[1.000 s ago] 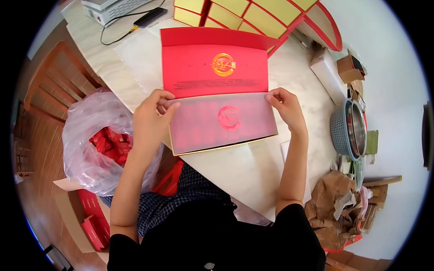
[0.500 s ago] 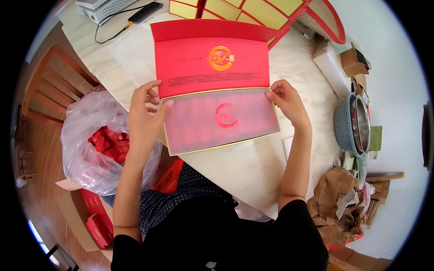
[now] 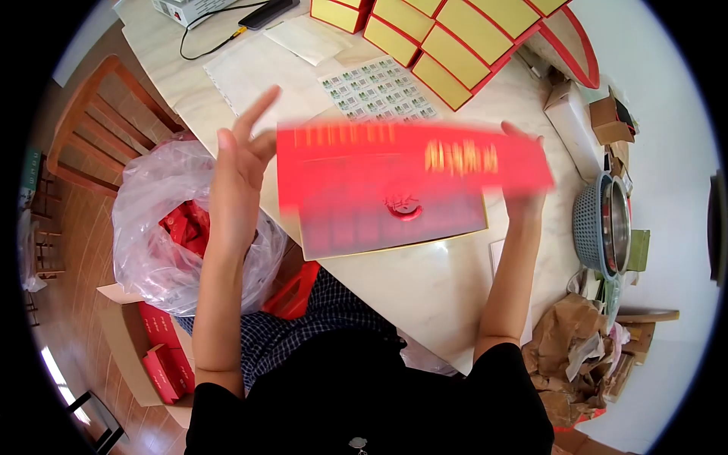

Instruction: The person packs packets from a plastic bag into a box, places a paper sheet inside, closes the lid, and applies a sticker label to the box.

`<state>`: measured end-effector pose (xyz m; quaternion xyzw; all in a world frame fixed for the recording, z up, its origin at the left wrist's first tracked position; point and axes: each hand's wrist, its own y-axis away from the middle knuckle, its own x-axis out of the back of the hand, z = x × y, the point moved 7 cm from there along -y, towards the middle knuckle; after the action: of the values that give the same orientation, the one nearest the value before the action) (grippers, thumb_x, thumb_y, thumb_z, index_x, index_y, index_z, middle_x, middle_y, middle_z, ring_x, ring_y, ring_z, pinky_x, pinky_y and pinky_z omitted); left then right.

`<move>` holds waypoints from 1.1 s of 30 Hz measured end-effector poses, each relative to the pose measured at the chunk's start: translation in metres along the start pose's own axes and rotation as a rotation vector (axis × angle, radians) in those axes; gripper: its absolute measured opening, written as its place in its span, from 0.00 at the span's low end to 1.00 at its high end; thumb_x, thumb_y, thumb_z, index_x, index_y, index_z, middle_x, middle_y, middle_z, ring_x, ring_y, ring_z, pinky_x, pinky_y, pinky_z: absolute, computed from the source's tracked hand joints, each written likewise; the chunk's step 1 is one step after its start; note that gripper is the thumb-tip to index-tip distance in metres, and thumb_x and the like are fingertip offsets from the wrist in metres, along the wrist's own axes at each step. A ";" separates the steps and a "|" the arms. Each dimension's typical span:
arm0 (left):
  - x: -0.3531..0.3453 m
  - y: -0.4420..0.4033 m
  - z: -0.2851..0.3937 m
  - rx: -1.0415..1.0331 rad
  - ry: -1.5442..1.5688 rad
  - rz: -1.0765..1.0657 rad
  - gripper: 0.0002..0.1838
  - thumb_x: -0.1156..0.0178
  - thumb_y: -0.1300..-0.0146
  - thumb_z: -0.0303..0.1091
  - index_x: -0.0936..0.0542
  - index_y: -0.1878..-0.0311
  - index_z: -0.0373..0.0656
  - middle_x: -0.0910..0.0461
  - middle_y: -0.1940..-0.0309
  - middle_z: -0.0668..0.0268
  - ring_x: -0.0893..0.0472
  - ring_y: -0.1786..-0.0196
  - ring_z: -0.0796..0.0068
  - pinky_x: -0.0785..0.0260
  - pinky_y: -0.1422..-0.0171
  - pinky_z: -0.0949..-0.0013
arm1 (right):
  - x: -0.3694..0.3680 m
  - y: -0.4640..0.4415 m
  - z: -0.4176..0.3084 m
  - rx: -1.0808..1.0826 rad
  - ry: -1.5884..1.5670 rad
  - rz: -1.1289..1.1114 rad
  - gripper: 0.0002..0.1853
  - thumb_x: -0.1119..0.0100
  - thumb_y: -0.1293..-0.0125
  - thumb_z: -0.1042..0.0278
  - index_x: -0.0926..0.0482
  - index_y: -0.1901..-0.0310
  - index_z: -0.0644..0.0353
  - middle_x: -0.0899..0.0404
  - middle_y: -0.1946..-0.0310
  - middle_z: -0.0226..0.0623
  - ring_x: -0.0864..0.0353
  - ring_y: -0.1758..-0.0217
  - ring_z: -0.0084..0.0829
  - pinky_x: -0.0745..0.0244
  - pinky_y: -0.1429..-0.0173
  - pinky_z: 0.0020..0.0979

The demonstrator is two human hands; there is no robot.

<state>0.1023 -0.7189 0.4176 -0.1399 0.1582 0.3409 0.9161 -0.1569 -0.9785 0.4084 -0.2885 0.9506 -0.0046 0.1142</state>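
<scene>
A red gift box (image 3: pixel 394 239) lies at the table's edge in front of me. Its red lid (image 3: pixel 364 163), smeared by motion, is partway down over it, gold characters upward. Under the lid, a translucent sheet (image 3: pixel 349 227) with a red round emblem covers rows of red packs. My left hand (image 3: pixel 241 171) is at the lid's left end, fingers spread and nothing gripped. My right hand (image 3: pixel 525 203) is behind the lid's right end; fingertips show above it, but the lid hides most of the fingers, so its grip is unclear.
A sticker sheet (image 3: pixel 379 87) lies behind the box, near stacked red-and-yellow boxes (image 3: pixel 462 45). Left are a plastic bag (image 3: pixel 144 250) of red packets, a carton (image 3: pixel 125 341) and a chair (image 3: pixel 106 129). Right stand a blue basket (image 3: pixel 588 224) and crumpled brown paper (image 3: pixel 561 341).
The lid has swung from standing open toward me, down over the box. My left hand has come off the box side with fingers spread; my right hand has moved right, behind the lid.
</scene>
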 end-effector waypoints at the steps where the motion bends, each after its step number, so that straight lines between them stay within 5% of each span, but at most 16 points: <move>1: -0.003 0.002 0.000 -0.019 -0.228 -0.167 0.36 0.68 0.25 0.57 0.39 0.30 0.35 0.24 0.41 0.55 0.29 0.35 0.61 0.48 0.25 0.60 | -0.020 0.004 0.000 -0.169 -0.179 -0.322 0.29 0.69 0.23 0.48 0.26 0.45 0.68 0.19 0.52 0.48 0.24 0.46 0.33 0.35 0.35 0.34; 4: -0.014 0.024 -0.016 0.115 -0.552 -0.306 0.29 0.61 0.26 0.52 0.30 0.35 0.38 0.23 0.42 0.55 0.27 0.36 0.58 0.46 0.26 0.61 | -0.030 0.012 -0.002 -0.105 0.708 -0.406 0.31 0.67 0.23 0.49 0.16 0.54 0.68 0.15 0.57 0.43 0.22 0.47 0.32 0.36 0.34 0.32; 5: -0.019 0.028 -0.016 0.068 -0.739 -0.335 0.28 0.58 0.26 0.50 0.31 0.35 0.38 0.23 0.42 0.53 0.28 0.35 0.56 0.45 0.26 0.60 | -0.033 0.012 -0.005 -0.114 0.696 -0.399 0.30 0.63 0.24 0.51 0.14 0.61 0.66 0.15 0.56 0.40 0.23 0.47 0.31 0.37 0.33 0.32; 8: -0.030 0.036 -0.018 -0.029 -1.000 -0.395 0.30 0.48 0.31 0.49 0.33 0.32 0.40 0.25 0.42 0.48 0.30 0.34 0.49 0.44 0.27 0.56 | -0.040 0.020 -0.008 -0.142 0.730 -0.374 0.26 0.59 0.25 0.54 0.16 0.57 0.68 0.14 0.60 0.39 0.22 0.48 0.29 0.43 0.30 0.35; 13: -0.066 0.069 -0.029 -0.333 -1.448 -0.488 0.43 0.36 0.45 0.56 0.36 0.30 0.45 0.41 0.30 0.48 0.44 0.27 0.44 0.56 0.25 0.40 | -0.040 0.022 -0.007 -0.136 0.723 -0.334 0.23 0.54 0.26 0.56 0.16 0.57 0.69 0.14 0.61 0.38 0.21 0.50 0.28 0.39 0.33 0.32; 16: -0.063 0.070 -0.037 -0.281 -1.439 -0.510 0.47 0.34 0.50 0.57 0.38 0.28 0.49 0.49 0.26 0.49 0.52 0.24 0.42 0.62 0.25 0.35 | -0.048 0.021 -0.007 -0.098 0.691 -0.308 0.20 0.54 0.25 0.60 0.20 0.51 0.70 0.14 0.62 0.37 0.20 0.56 0.25 0.31 0.41 0.27; 21: -0.063 0.079 -0.036 -0.301 -1.413 -0.481 0.45 0.35 0.48 0.56 0.38 0.28 0.48 0.47 0.27 0.48 0.52 0.24 0.42 0.63 0.25 0.35 | -0.084 -0.003 -0.004 -0.028 0.734 -0.294 0.16 0.49 0.27 0.64 0.22 0.48 0.66 0.15 0.65 0.35 0.19 0.59 0.25 0.26 0.49 0.27; 26: -0.060 0.087 -0.035 -0.249 -1.030 -0.475 0.35 0.39 0.39 0.52 0.33 0.32 0.46 0.39 0.30 0.50 0.47 0.24 0.51 0.68 0.23 0.38 | -0.208 -0.071 0.009 0.498 1.154 -0.443 0.15 0.38 0.38 0.62 0.20 0.54 0.63 0.17 0.63 0.42 0.18 0.60 0.39 0.23 0.55 0.36; 27: -0.052 0.085 -0.025 -0.235 -0.876 -0.401 0.27 0.40 0.36 0.43 0.28 0.36 0.44 0.33 0.35 0.52 0.37 0.29 0.56 0.56 0.24 0.46 | -0.228 -0.089 0.025 0.569 1.236 -0.460 0.16 0.37 0.40 0.60 0.20 0.55 0.64 0.17 0.63 0.43 0.18 0.59 0.42 0.23 0.54 0.38; 29: -0.033 0.090 -0.014 -0.197 -0.705 -0.302 0.23 0.40 0.36 0.39 0.26 0.39 0.42 0.30 0.37 0.54 0.34 0.32 0.57 0.49 0.27 0.51 | -0.263 -0.116 0.057 0.771 1.515 -0.409 0.17 0.37 0.42 0.59 0.20 0.57 0.62 0.17 0.62 0.43 0.17 0.57 0.43 0.22 0.54 0.41; 31: -0.008 0.099 -0.001 -0.212 -0.590 -0.143 0.14 0.43 0.35 0.28 0.23 0.47 0.40 0.25 0.45 0.56 0.25 0.42 0.61 0.34 0.39 0.65 | -0.278 -0.145 0.095 0.730 1.653 -0.423 0.15 0.38 0.42 0.59 0.20 0.58 0.61 0.17 0.63 0.43 0.17 0.58 0.44 0.22 0.54 0.42; 33: 0.022 0.111 -0.001 -0.156 -0.576 -0.096 0.13 0.44 0.35 0.28 0.23 0.47 0.39 0.24 0.47 0.57 0.24 0.43 0.62 0.33 0.40 0.66 | -0.291 -0.165 0.124 0.689 1.782 -0.441 0.14 0.39 0.42 0.59 0.20 0.59 0.59 0.17 0.63 0.43 0.17 0.59 0.45 0.21 0.53 0.42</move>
<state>0.0431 -0.6256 0.3915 -0.1147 -0.1414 0.3338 0.9249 0.1954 -0.9493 0.3627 -0.3015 0.5601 -0.5193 -0.5707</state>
